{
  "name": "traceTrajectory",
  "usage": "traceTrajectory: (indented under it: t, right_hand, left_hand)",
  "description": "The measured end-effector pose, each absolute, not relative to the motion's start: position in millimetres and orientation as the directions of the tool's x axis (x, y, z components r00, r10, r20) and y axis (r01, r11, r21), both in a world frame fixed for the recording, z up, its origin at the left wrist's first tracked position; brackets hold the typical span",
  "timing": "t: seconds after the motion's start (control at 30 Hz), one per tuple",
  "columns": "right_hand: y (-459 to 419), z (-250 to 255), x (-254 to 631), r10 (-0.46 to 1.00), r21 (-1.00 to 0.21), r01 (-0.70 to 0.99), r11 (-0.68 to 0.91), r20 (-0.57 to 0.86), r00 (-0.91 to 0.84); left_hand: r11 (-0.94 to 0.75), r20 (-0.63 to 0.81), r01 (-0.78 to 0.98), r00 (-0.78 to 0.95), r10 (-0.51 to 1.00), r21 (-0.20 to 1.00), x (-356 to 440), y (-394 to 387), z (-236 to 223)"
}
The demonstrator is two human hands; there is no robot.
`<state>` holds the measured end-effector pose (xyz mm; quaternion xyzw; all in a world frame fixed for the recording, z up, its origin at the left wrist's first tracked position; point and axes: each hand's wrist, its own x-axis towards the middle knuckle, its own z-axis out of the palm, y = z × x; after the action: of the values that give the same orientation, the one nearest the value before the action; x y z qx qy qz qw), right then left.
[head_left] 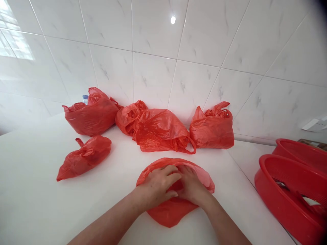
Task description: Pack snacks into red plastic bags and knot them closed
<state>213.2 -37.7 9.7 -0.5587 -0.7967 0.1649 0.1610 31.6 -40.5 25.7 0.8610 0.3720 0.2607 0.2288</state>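
Observation:
A thin red plastic bag (168,216) lies on the white tabletop in front of me, its mouth facing up and spread wide. My left hand (159,183) rests at the left side of the mouth, fingers apart and slightly bent over the opening. Inside the bag reaches my right hand (190,183), with its fingers stretched out along the inner far side; the tips are partly hidden. Nothing shows in either hand, and the bottom of the bag is out of sight.
Filled red bags stand along the tiled wall: one at left (93,115), a crumpled pair (160,129) mid-table, one at right (212,131). A small knotted bag (85,158) lies left. A bottle (85,99) peeks out behind. Red plastic baskets (278,200) stand at right.

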Motion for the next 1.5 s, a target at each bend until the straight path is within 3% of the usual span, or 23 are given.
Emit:
traceTrajectory:
  t: [0.1,0.2,0.3,0.4,0.5,0.6,0.8,0.97,1.1,1.27,1.33,1.37,1.5]
  right_hand:
    - [-38.5,6.1,218.6,0.937,-0.488,0.816,0.310,0.013,-0.348]
    - [-38.2,8.2,230.1,0.938,-0.570,0.795,0.208,-0.115,-0.328]
    - [-36.7,15.7,241.3,0.955,-0.703,0.707,0.076,-0.152,-0.253]
    - [-32.9,19.6,247.2,0.986,-0.832,0.554,0.027,-0.070,-0.153]
    - [-27.0,14.1,248.5,0.998,-0.859,0.512,0.015,-0.021,-0.065]
    - [-20.9,3.6,247.2,1.000,-0.812,0.584,0.001,-0.012,-0.020]
    - [-14.2,-9.2,238.7,0.999,-0.719,0.695,0.019,-0.007,-0.034]
    - [-21.7,1.4,234.9,0.992,-0.633,0.764,0.125,0.060,-0.113]
    - [-41.9,25.3,233.7,0.977,-0.569,0.794,0.213,0.141,-0.160]
    - [-73.8,54.0,260.1,0.876,-0.527,0.801,0.283,0.483,0.008]
    - [-86.2,60.9,292.0,0.769,-0.411,0.898,0.156,0.621,0.151]
    - [-93.0,63.1,311.9,0.726,-0.346,0.938,0.020,0.650,0.225]
    - [-127.9,63.5,390.9,0.656,-0.089,0.836,-0.541,0.578,0.485]
  left_hand:
    - [-0.665,0.256,0.609,0.624,0.738,0.433,28.7,-32.4,30.7]
    - [-0.512,0.108,0.785,0.509,0.854,0.349,14.1,-18.9,22.0]
    - [-0.438,-0.014,0.811,0.480,0.877,0.388,-1.8,-10.5,12.6]
    - [-0.418,-0.015,0.782,0.478,0.878,0.463,-7.9,-10.0,10.7]
    - [-0.410,-0.027,0.755,0.491,0.871,0.511,-6.5,-11.6,13.3]
    - [-0.458,0.022,0.714,0.528,0.849,0.529,-4.0,-11.7,19.1]
    - [-0.656,0.380,0.648,0.537,0.753,0.387,5.7,-20.3,37.3]
    - [-0.739,0.266,0.521,0.709,0.653,0.427,23.8,-30.5,23.9]
    - [-0.727,0.249,0.539,0.702,0.667,0.426,28.8,-21.7,-0.7]
    - [-0.694,0.268,0.583,0.651,0.710,0.423,20.3,-8.5,-15.2]
    - [-0.686,0.265,0.591,0.644,0.718,0.424,18.2,-6.9,-16.9]
    - [-0.686,0.258,0.589,0.648,0.717,0.426,17.9,-6.8,-17.3]
    - [-0.684,0.244,0.580,0.656,0.714,0.443,18.7,-7.5,-17.7]
